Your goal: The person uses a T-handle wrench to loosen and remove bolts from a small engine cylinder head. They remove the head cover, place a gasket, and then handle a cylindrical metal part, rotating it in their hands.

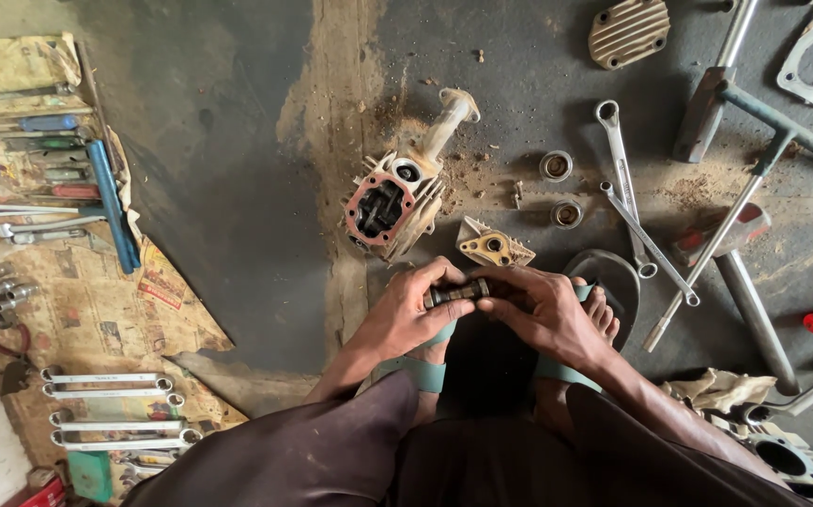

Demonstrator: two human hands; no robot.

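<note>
Both my hands hold a short dark metal shaft (456, 292) level between them, just above my sandalled feet. My left hand (405, 314) grips its left end and my right hand (543, 313) closes over its right end. Just beyond the hands, on the dark floor, lies a small finned engine cylinder head (390, 204) with a reddish gasket face and a pipe sticking out. A small tan metal cover (492, 247) rests beside it, close to my fingertips.
Spanners (624, 178), two small rings (557, 166), a T-handle wrench (765, 160) and a hammer lie at right. A finned cover (628, 31) sits at the top. Newspaper (97, 319) at left carries spanners, sockets and screwdrivers. A finned cylinder (787, 458) is at lower right.
</note>
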